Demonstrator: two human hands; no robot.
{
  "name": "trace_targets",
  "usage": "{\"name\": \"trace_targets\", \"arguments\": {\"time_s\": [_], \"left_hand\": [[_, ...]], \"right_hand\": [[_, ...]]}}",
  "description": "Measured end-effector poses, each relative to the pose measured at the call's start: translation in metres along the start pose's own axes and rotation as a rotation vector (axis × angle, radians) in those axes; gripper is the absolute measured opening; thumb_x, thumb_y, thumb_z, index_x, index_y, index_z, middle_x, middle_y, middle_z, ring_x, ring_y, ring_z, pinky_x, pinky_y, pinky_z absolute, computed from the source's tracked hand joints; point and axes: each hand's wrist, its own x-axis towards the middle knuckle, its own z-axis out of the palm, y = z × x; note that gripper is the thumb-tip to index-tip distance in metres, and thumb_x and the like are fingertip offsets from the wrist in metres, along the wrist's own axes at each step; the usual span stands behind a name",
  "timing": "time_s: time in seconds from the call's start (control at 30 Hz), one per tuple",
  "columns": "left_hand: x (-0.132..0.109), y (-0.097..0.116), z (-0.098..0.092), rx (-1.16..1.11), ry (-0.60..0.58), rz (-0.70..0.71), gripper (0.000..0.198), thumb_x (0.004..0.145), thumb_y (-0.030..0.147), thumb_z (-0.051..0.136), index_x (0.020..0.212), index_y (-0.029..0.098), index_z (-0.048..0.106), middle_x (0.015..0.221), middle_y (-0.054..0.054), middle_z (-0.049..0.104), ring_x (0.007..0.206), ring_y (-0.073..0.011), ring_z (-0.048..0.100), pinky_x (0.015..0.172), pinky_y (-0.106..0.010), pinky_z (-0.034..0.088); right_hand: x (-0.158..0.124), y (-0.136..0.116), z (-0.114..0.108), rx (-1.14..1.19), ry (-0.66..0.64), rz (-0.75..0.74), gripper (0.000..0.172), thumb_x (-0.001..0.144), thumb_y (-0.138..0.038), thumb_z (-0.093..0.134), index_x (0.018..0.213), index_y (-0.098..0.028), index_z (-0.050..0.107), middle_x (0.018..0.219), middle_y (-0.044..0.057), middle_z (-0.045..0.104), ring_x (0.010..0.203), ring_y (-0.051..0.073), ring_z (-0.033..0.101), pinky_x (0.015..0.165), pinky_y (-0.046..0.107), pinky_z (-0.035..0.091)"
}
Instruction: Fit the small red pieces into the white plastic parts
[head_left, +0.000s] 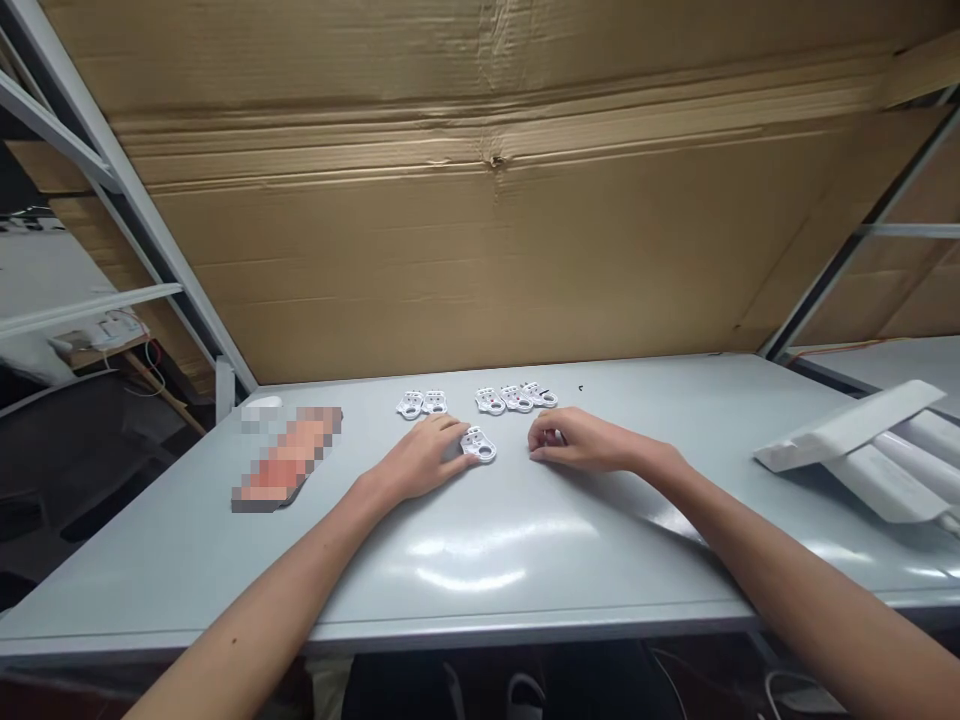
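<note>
A small flat white plastic part (474, 441) with a round ring at one end lies on the table in front of me. My left hand (429, 458) grips it by its left side, fingers at the far edge and thumb at the near edge. To the right, apart from that part, my right hand (577, 440) is closed with its fingertips curled together near the tabletop. What those fingers hold, if anything, is too small to make out. Beyond the hands sit two similar white parts (422, 403) on the left and three more white parts (516, 398) on the right.
A tiny dark piece (580, 387) lies behind my right hand. At the left is a blurred-out reddish flat object (289, 460) beside a whitish item (262, 408). White boxes (862, 450) are at the right. A cardboard wall (480, 270) closes off the back of the table (480, 590).
</note>
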Motion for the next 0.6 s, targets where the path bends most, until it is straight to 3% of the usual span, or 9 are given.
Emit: {"name": "trace_targets", "arguments": {"time_s": [0.17,0.33,0.47,0.6], "left_hand": [[0.000,0.002,-0.001,0.001,-0.002,-0.002,0.032,0.097,0.048,0.050,0.112,0.022,0.063,0.111,-0.009,0.063,0.106,-0.0264,0.056,0.092,-0.039,0.045],[0.000,0.003,-0.002,0.012,-0.010,0.005,0.031,0.098,0.047,0.049,0.110,0.021,0.063,0.108,-0.010,0.063,0.104,-0.0262,0.057,0.091,-0.038,0.045],[0.001,0.002,-0.002,0.019,-0.003,0.013,0.031,0.098,0.046,0.050,0.111,0.021,0.063,0.112,-0.010,0.064,0.106,-0.0265,0.057,0.092,-0.040,0.046],[0.001,0.004,-0.004,0.076,0.029,-0.040,0.033,0.097,0.041,0.050,0.121,0.020,0.058,0.127,-0.013,0.059,0.120,-0.0301,0.053,0.101,-0.045,0.043]], "right_hand": [[0.004,-0.008,0.002,0.108,0.130,0.040,0.011,0.082,-0.032,0.064,0.075,-0.024,0.069,0.081,0.003,0.071,0.074,0.020,0.062,0.069,0.034,0.047],[0.011,-0.015,0.009,0.630,0.281,0.210,0.022,0.083,-0.038,0.068,0.096,-0.020,0.069,0.082,0.005,0.072,0.082,0.020,0.068,0.079,0.034,0.053],[0.016,-0.013,0.016,0.962,0.329,0.378,0.015,0.084,-0.031,0.069,0.093,-0.020,0.072,0.094,0.009,0.074,0.091,0.020,0.070,0.087,0.034,0.056],[0.019,-0.003,0.018,1.190,0.328,0.488,0.011,0.087,-0.022,0.063,0.092,-0.019,0.072,0.109,0.012,0.073,0.102,0.021,0.069,0.090,0.033,0.058]]}}
